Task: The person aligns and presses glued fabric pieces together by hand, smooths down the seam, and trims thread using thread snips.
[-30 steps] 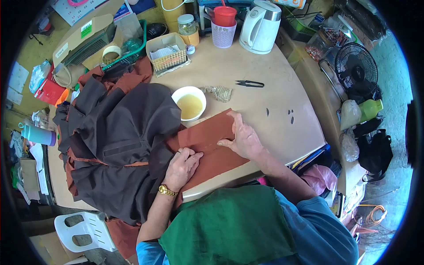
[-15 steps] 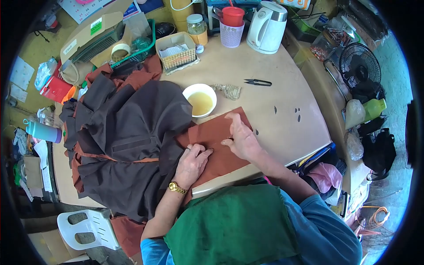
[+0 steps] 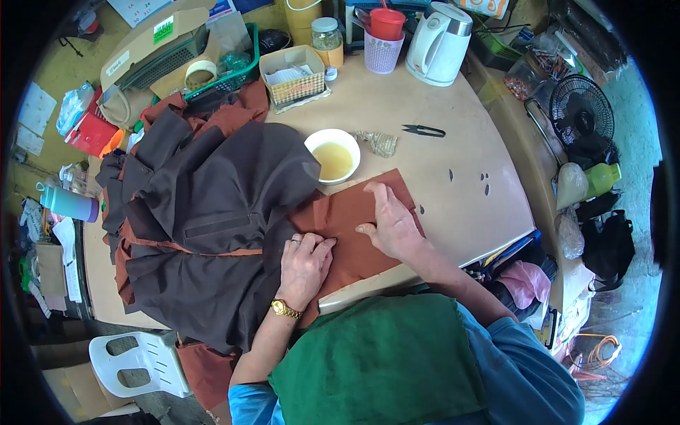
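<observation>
A rust-brown cloth panel lies flat near the table's front edge, joined to or tucked beside a bulky dark brown garment heaped on the left. My left hand, with a gold watch at its wrist, presses on the panel where it meets the dark fabric. Its fingers are bent and held together on the cloth. On the panel's right part rests my right hand, thumb and fingers apart, with nothing visible in it. A white bowl of yellowish liquid stands just beyond the panel, beside a crumpled beige cloth.
Thread snips lie on the tabletop near small dark scraps. Along the back stand a white kettle, a lilac cup, a jar and a checked box. A white plastic chair sits lower left.
The view has shifted slightly, so the table's things appear farther right. Both hands have moved a little left relative to the panel. The right hand's fingers stay apart.
</observation>
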`<control>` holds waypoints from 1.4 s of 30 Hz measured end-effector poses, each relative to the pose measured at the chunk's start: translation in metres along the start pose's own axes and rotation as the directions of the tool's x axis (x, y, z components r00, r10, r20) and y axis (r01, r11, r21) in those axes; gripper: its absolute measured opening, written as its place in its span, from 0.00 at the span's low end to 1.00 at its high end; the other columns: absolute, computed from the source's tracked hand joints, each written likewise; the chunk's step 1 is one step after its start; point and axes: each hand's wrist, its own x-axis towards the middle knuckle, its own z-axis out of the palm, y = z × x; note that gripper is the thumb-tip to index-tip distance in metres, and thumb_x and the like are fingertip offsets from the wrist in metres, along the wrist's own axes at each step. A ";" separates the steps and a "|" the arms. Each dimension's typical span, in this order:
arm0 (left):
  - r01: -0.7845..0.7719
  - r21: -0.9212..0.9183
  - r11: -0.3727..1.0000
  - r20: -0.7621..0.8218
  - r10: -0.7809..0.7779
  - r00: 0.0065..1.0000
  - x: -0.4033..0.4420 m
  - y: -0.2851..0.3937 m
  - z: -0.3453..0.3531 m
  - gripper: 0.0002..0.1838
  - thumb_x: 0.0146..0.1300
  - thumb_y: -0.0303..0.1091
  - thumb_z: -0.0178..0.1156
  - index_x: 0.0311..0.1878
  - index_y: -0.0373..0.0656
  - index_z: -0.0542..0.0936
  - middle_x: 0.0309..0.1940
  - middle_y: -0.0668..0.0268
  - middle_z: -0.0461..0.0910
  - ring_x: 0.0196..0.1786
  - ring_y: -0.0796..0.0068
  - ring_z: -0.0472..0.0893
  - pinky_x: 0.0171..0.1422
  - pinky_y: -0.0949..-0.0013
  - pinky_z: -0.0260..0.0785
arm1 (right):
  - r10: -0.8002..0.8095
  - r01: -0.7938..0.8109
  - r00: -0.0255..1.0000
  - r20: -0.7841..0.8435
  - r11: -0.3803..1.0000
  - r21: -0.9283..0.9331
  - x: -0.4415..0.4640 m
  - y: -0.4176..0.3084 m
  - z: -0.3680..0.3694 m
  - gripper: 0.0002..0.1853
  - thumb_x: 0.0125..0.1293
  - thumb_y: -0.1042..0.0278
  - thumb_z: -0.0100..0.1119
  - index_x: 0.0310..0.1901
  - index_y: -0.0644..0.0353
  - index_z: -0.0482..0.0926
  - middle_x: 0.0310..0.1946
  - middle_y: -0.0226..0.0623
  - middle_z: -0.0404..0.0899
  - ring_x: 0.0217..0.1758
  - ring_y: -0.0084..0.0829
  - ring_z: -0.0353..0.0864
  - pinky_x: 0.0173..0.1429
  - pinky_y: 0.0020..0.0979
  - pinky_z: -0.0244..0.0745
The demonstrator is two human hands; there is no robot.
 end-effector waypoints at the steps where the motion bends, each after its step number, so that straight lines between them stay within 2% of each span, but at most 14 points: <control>1: 0.006 -0.020 1.000 -0.001 -0.006 1.000 -0.002 -0.001 0.004 0.16 0.53 0.23 0.70 0.46 0.45 0.88 0.38 0.66 0.80 0.41 0.62 0.78 0.47 0.60 0.73 | -0.004 0.004 1.000 0.003 1.000 0.000 0.001 -0.001 0.003 0.41 0.59 0.74 0.77 0.68 0.59 0.60 0.55 0.54 0.74 0.57 0.57 0.80 0.59 0.50 0.77; 3: 0.019 -0.038 0.999 -0.002 -0.019 1.000 -0.003 -0.001 0.005 0.16 0.52 0.23 0.70 0.46 0.45 0.89 0.39 0.66 0.80 0.41 0.62 0.78 0.47 0.60 0.73 | -0.136 0.133 0.989 0.063 0.990 0.044 0.000 -0.003 0.011 0.36 0.60 0.78 0.74 0.65 0.60 0.61 0.61 0.59 0.71 0.64 0.61 0.77 0.61 0.52 0.75; 5: -0.005 -0.045 0.999 0.014 0.006 1.000 -0.001 -0.001 0.000 0.16 0.52 0.23 0.70 0.46 0.45 0.88 0.39 0.66 0.80 0.41 0.62 0.78 0.47 0.61 0.73 | -0.142 0.139 0.990 0.019 0.983 0.116 -0.001 -0.001 0.015 0.34 0.60 0.81 0.73 0.63 0.60 0.62 0.53 0.54 0.74 0.57 0.57 0.80 0.59 0.50 0.76; 7: 0.006 -0.057 0.998 0.011 -0.006 1.000 -0.004 -0.004 -0.001 0.16 0.52 0.22 0.70 0.46 0.45 0.88 0.39 0.66 0.80 0.41 0.62 0.78 0.47 0.61 0.73 | 0.004 -0.020 0.995 0.095 0.986 0.164 0.001 -0.002 0.010 0.35 0.59 0.80 0.74 0.63 0.60 0.61 0.43 0.47 0.73 0.49 0.51 0.79 0.57 0.49 0.76; 10: 0.003 -0.076 0.997 -0.006 -0.003 1.000 -0.008 -0.009 -0.002 0.16 0.52 0.22 0.70 0.46 0.45 0.88 0.39 0.65 0.80 0.41 0.61 0.78 0.46 0.61 0.73 | -0.015 0.007 0.998 0.055 0.988 0.153 0.001 -0.003 0.012 0.37 0.58 0.79 0.76 0.63 0.59 0.61 0.36 0.41 0.69 0.42 0.46 0.76 0.54 0.47 0.76; 17: 0.017 -0.088 0.996 -0.017 -0.018 1.000 -0.012 -0.010 -0.004 0.16 0.51 0.21 0.70 0.45 0.44 0.87 0.40 0.64 0.80 0.41 0.60 0.78 0.47 0.60 0.74 | -0.012 0.011 1.000 0.022 0.998 0.063 0.000 -0.016 0.019 0.41 0.55 0.69 0.81 0.64 0.60 0.60 0.54 0.50 0.73 0.60 0.53 0.78 0.66 0.48 0.74; 19: 0.023 -0.086 0.996 -0.002 -0.023 1.000 -0.014 -0.010 -0.004 0.14 0.54 0.23 0.69 0.46 0.43 0.87 0.40 0.64 0.79 0.42 0.60 0.78 0.48 0.59 0.73 | 0.102 -0.107 0.985 0.136 0.994 0.031 0.002 -0.024 0.013 0.42 0.55 0.65 0.81 0.64 0.60 0.60 0.61 0.52 0.70 0.68 0.55 0.74 0.71 0.49 0.71; 23: -0.004 -0.084 0.996 0.008 0.005 1.000 -0.015 -0.011 -0.006 0.12 0.57 0.26 0.69 0.46 0.42 0.87 0.42 0.64 0.78 0.44 0.59 0.78 0.48 0.58 0.72 | 0.101 -0.099 0.987 0.125 0.995 -0.021 0.004 -0.034 0.012 0.40 0.56 0.68 0.80 0.64 0.60 0.61 0.59 0.53 0.71 0.65 0.55 0.76 0.68 0.49 0.73; 26: -0.018 -0.092 0.996 0.005 0.019 1.000 -0.017 -0.014 -0.003 0.11 0.59 0.26 0.68 0.46 0.41 0.87 0.42 0.64 0.78 0.44 0.60 0.78 0.48 0.59 0.72 | -0.024 0.027 0.993 0.114 0.999 -0.029 0.002 -0.038 0.018 0.37 0.57 0.73 0.79 0.62 0.60 0.62 0.53 0.53 0.73 0.58 0.53 0.80 0.61 0.48 0.76; 28: -0.011 -0.095 0.995 0.003 0.011 1.000 -0.017 -0.013 -0.003 0.11 0.59 0.27 0.68 0.46 0.41 0.87 0.42 0.64 0.78 0.44 0.60 0.78 0.48 0.59 0.73 | -0.025 -0.020 0.971 0.238 0.983 0.182 0.000 -0.038 0.026 0.33 0.60 0.74 0.75 0.59 0.59 0.62 0.57 0.56 0.74 0.60 0.59 0.79 0.60 0.53 0.76; 30: -0.001 -0.097 0.995 -0.001 0.001 1.000 -0.016 -0.013 -0.005 0.11 0.60 0.27 0.68 0.46 0.41 0.87 0.42 0.63 0.78 0.44 0.60 0.78 0.48 0.59 0.73 | -0.013 -0.028 0.972 0.234 0.985 0.172 0.000 -0.041 0.024 0.32 0.60 0.74 0.75 0.59 0.59 0.62 0.56 0.56 0.75 0.59 0.59 0.80 0.60 0.53 0.76; 34: -0.012 -0.114 0.993 -0.019 0.010 1.000 -0.020 -0.015 -0.009 0.17 0.52 0.22 0.70 0.48 0.42 0.88 0.41 0.63 0.79 0.42 0.60 0.78 0.48 0.60 0.74 | 0.006 -0.042 0.969 0.247 0.989 0.140 0.002 -0.041 0.023 0.31 0.60 0.76 0.74 0.58 0.60 0.62 0.53 0.56 0.77 0.59 0.59 0.81 0.58 0.52 0.76; 37: -0.025 -0.109 0.994 -0.025 0.022 0.999 -0.023 -0.017 -0.010 0.17 0.53 0.22 0.71 0.47 0.42 0.88 0.42 0.63 0.79 0.42 0.60 0.78 0.48 0.61 0.74 | 0.177 -0.242 0.888 0.425 0.965 0.105 0.016 -0.044 0.012 0.32 0.60 0.74 0.75 0.58 0.59 0.62 0.51 0.54 0.80 0.58 0.57 0.82 0.58 0.51 0.77; 42: -0.032 -0.098 0.995 -0.029 0.029 0.999 -0.026 -0.018 -0.012 0.16 0.53 0.22 0.71 0.47 0.42 0.88 0.41 0.64 0.79 0.41 0.60 0.78 0.48 0.61 0.74 | 0.119 -0.135 0.937 0.330 0.990 0.025 0.011 -0.045 0.021 0.33 0.60 0.66 0.77 0.59 0.58 0.62 0.49 0.52 0.82 0.55 0.55 0.84 0.59 0.51 0.77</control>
